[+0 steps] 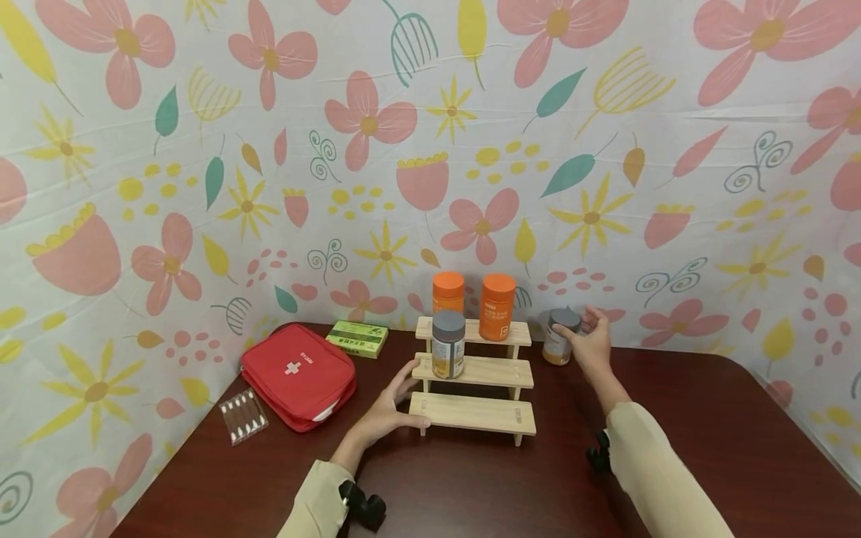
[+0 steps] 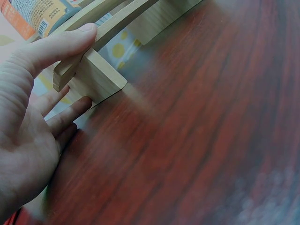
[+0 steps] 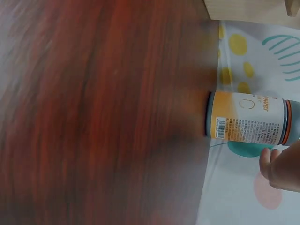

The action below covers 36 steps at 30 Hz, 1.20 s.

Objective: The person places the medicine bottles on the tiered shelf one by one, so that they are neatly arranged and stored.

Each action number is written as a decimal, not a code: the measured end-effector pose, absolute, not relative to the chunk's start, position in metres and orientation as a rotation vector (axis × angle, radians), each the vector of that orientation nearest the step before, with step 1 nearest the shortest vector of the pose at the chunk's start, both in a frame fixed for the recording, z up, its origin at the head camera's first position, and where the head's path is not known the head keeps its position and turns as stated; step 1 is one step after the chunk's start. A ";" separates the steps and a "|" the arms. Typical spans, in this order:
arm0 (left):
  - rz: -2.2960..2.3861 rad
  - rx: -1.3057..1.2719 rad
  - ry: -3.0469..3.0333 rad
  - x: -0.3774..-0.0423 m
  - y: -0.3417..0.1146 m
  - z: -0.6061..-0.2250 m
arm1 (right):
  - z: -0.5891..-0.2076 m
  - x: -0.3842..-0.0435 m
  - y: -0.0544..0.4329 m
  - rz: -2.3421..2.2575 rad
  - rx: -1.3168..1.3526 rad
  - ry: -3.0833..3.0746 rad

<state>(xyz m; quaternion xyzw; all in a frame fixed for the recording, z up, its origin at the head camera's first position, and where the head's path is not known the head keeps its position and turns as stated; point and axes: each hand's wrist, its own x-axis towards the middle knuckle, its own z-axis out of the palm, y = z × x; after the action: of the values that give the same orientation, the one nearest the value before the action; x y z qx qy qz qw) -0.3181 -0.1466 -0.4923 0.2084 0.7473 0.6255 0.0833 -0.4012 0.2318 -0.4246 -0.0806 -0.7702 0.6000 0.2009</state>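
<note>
My left hand (image 1: 389, 411) holds the left end of a three-step wooden stand (image 1: 471, 413), thumb over the lowest board and fingers by the side leg (image 2: 96, 79). With my right hand (image 1: 592, 344) I grip the grey cap of a supplement bottle (image 1: 557, 350) standing upright on the table right of the stand; its yellow-and-white label (image 3: 248, 117) shows in the right wrist view. Some of those fingers are hidden or cut off. Another grey-capped bottle (image 1: 448, 351) stands on the middle step. Two orange bottles (image 1: 496, 310) (image 1: 448, 290) stand on the top step.
Left on the dark wooden table (image 1: 471, 486) lie a red first-aid pouch (image 1: 299, 373), a green box (image 1: 358, 338) and a clear packet of cotton swabs (image 1: 244, 417). A flower-patterned cloth (image 1: 417, 246) hangs right behind the stand and bottles.
</note>
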 end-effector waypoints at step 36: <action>1.863 0.631 2.222 -0.320 -0.148 -0.494 | -0.438 -0.408 0.224 1.765 -0.318 -2.117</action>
<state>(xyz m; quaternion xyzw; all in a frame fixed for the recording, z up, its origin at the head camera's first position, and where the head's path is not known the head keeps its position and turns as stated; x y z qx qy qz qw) -0.3201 -0.1476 -0.4939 0.2118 0.7460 0.6253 0.0870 -0.4082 0.2244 -0.4381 -0.1126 -0.7502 0.6254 0.1828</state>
